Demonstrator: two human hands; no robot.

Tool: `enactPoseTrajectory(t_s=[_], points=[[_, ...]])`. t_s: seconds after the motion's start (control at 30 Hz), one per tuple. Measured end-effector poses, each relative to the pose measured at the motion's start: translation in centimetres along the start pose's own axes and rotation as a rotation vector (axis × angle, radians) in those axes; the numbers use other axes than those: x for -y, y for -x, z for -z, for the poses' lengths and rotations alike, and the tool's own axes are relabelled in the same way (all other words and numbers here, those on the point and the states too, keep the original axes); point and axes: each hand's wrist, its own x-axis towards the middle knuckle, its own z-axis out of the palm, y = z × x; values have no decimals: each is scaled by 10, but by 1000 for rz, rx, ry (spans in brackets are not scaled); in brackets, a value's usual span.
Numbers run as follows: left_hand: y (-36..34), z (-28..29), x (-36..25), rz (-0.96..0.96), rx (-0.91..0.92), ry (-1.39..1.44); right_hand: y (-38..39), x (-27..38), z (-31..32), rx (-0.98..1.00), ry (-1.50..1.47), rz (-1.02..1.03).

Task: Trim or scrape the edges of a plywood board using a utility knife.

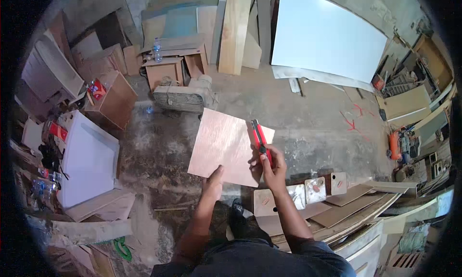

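Ply sheet (219, 142) is held up over the floor (154, 149), approx. ctr of scene; near edge pinched by L hand (213, 185), thumb on top. Red/blk utility knife (260, 139) is gripped in R hand (274, 173), tip pointed far, over sheet's right side; blade ext. can't be told. Whether sheet is also touched by R-hand fingers: can't tell. Mesh-guarded machine (179, 99) seen on floor, far side, just left of sheet. Lg. white panel (327, 36) leaned vs. far wall, right; timber plank (235, 33) stood upright left of it. Loose boards (349, 210) stacked near right.
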Motion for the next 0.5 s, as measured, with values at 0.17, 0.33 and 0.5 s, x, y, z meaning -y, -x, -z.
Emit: enactPoseTrajectory(t_s=[0.17, 0.33, 0.5], points=[[8, 19, -10, 45, -12, 5, 16, 7, -4, 25, 34, 138], [13, 24, -15, -32, 21, -28, 31, 10, 1, 21, 250, 240], [30, 3, -29, 1, 91, 100, 28, 39, -5, -22, 117, 271]])
